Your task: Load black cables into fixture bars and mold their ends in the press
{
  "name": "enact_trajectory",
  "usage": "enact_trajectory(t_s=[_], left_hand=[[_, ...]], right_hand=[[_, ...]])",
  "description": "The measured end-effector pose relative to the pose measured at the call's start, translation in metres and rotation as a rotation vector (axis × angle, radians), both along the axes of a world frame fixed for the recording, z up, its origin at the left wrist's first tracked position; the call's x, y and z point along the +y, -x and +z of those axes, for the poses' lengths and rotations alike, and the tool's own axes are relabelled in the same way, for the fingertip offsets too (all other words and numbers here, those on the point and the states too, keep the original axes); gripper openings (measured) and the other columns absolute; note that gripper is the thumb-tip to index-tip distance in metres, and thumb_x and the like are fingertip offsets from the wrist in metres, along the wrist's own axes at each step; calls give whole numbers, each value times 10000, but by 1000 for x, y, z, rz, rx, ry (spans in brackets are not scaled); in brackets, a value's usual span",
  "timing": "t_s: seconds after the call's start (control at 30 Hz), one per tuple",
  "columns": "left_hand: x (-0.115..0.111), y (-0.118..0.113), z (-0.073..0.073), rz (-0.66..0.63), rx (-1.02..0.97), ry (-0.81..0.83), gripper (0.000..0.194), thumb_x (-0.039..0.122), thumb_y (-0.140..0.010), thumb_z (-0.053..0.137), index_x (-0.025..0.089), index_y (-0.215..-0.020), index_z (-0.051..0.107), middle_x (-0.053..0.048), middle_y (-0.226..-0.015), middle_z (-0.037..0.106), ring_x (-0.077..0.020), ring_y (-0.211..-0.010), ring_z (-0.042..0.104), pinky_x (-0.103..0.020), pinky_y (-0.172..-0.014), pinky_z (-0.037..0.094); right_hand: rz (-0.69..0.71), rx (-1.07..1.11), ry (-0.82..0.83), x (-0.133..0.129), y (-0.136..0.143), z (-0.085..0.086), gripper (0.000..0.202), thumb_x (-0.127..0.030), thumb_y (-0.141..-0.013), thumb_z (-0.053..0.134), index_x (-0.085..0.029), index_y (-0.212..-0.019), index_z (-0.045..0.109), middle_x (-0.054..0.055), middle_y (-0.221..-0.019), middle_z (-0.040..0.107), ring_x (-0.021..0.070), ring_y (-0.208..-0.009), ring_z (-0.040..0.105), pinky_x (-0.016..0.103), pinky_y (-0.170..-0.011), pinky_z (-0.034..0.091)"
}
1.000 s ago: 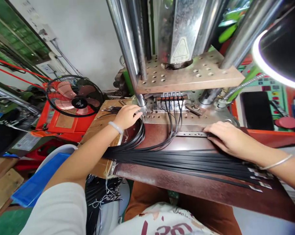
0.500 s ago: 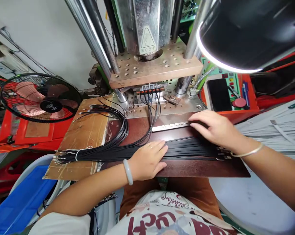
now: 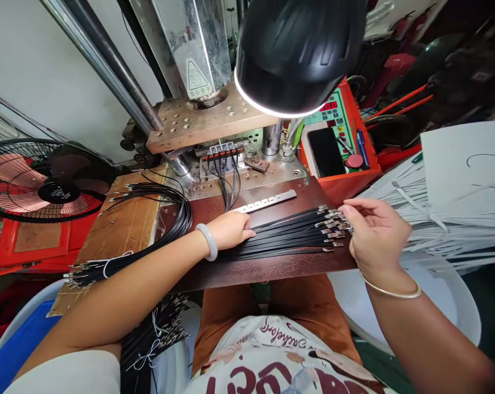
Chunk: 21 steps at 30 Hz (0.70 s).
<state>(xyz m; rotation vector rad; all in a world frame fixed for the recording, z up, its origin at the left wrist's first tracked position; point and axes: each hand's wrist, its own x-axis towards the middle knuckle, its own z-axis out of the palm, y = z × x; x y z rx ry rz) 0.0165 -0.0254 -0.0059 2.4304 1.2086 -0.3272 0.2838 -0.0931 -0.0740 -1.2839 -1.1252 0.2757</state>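
Observation:
A fanned bundle of black cables (image 3: 280,235) lies across the dark red board (image 3: 214,278), its metal ends pointing right. My left hand (image 3: 231,232) rests at the bundle's left part, its fingers curled on the cables. At the metal tips, my right hand (image 3: 374,232) pinches a cable end between thumb and fingers. Behind the bundle lies a slotted metal strip (image 3: 267,202), touched by neither hand. Several cables run up to a fixture (image 3: 226,156) under the press plate (image 3: 198,123). Coiled black cables (image 3: 181,213) are at the left.
A black lamp (image 3: 292,54) hangs above the board's back. A fan (image 3: 54,186) and cardboard (image 3: 103,219) are on the left. The red control box (image 3: 349,178) holds a phone (image 3: 326,153). White strips (image 3: 436,219) lie at the right; tied cables (image 3: 165,328) sit low left.
The view has shifted right. My right hand has moved from the slotted strip to the cable ends and closed in a pinch. My left hand has curled its fingers over the bundle.

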Motion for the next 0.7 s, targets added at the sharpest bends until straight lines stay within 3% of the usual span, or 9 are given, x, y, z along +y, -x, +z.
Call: enact_trajectory(t_s=[0.07, 0.17, 0.23, 0.33, 0.43, 0.5, 0.6, 0.7], left_hand=[[0, 1, 3, -13, 4, 28, 222, 354, -905, 581, 159, -823, 650, -59, -813, 656, -209, -786, 624, -306, -735, 476], [-13, 22, 3, -21, -234, -221, 242, 347, -941, 511, 153, -1003, 642, -91, -993, 668, -223, -942, 618, -336, -861, 479], [-27, 54, -1, 62, -373, -496, 288, 347, -966, 444, 160, -1104, 614, -110, -1105, 647, -233, -1058, 588, -367, -962, 447], [-45, 120, -13, 292, -296, -797, 360, 372, -961, 411, 165, -1201, 583, -142, -1203, 605, -294, -1148, 546, -447, -1005, 406], [-56, 177, -29, 457, -166, -835, 506, 422, -951, 373, 122, -1343, 485, -199, -1296, 524, -358, -1216, 490, -509, -1005, 393], [-61, 197, -37, 479, -175, -808, 550, 438, -945, 354, 102, -1367, 457, -210, -1294, 510, -359, -1226, 480, -510, -1011, 398], [-65, 191, -35, 482, -280, -885, 481, 409, -932, 399, 107, -1285, 524, -188, -1222, 558, -332, -1185, 517, -491, -1018, 404], [-63, 145, -21, 393, -450, -842, 270, 295, -942, 447, 155, -1108, 608, -112, -1064, 643, -236, -1040, 601, -385, -969, 455]], right_hand=[[224, -313, 60, 0, -11, 6, 62, -256, -869, 637, -216, -887, 681, 20, -870, 671, 176, -825, 627, 330, -780, 482], [523, -781, 107, 5, -24, 15, 122, -227, -915, 550, -200, -901, 668, 42, -883, 647, 193, -858, 589, 343, -796, 449], [578, -998, 99, 11, -28, 21, 158, -215, -932, 507, -187, -908, 661, 57, -881, 630, 204, -835, 552, 348, -760, 419], [596, -1234, 102, 17, -28, 29, 188, -176, -933, 472, -171, -838, 635, 63, -837, 608, 210, -789, 501, 346, -712, 371], [595, -1344, 134, 17, -31, 32, 204, -145, -925, 449, -170, -788, 597, 60, -795, 585, 208, -757, 473, 344, -696, 347], [578, -1343, 148, 15, -39, 31, 196, -177, -929, 452, -178, -790, 589, 59, -792, 588, 211, -757, 477, 347, -698, 345], [564, -1260, 156, 16, -50, 30, 174, -240, -936, 467, -188, -835, 600, 59, -818, 624, 215, -773, 514, 356, -708, 363], [442, -1081, 100, 20, -45, 37, 146, -273, -913, 515, -189, -946, 631, 65, -893, 664, 215, -816, 570, 368, -748, 413]])
